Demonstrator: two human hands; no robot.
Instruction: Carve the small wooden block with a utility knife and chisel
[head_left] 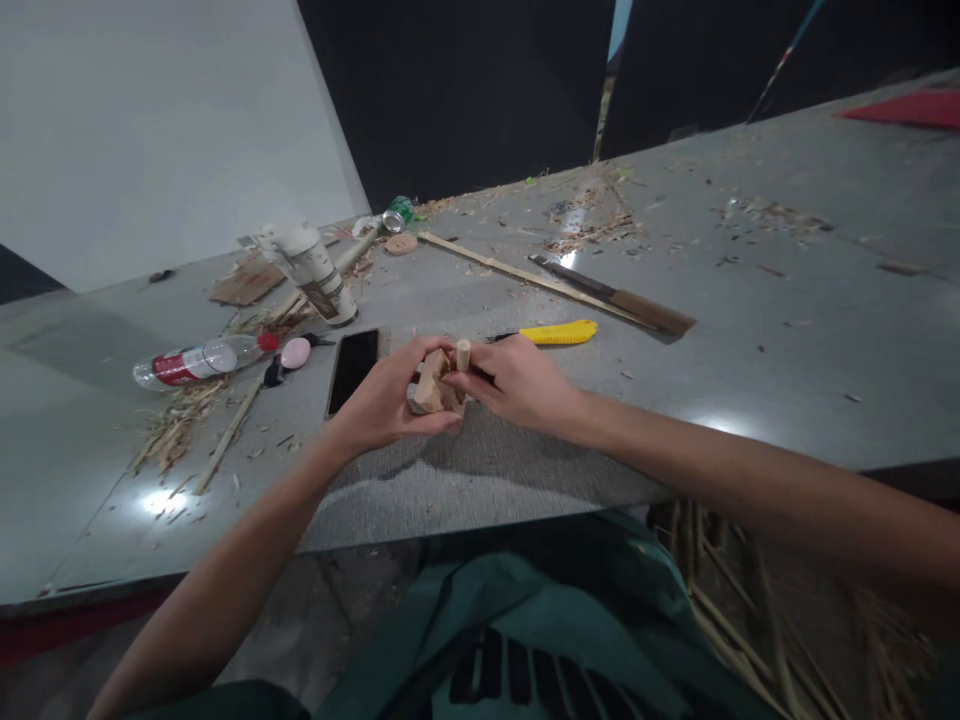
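A rough piece of carved wood [431,385] rests in my left hand [386,395], with the thumb below it and the fingers curled over its far side. My right hand [521,380] pinches a short pale wooden peg [463,354], which stands upright against the carved wood. Whether the peg sits in a hole is hidden by my fingers. Just beyond my right hand lies a yellow utility knife [559,332], its front end partly covered. A dark phone [354,368] lies flat to the left, close to my left hand.
On the grey table [480,490] a chisel-like tool with a wooden handle [652,312] lies beside a long thin stick [510,270]. A white container [319,275], a plastic bottle [202,362] and a green can [398,214] are at the left and back. Shavings are scattered about.
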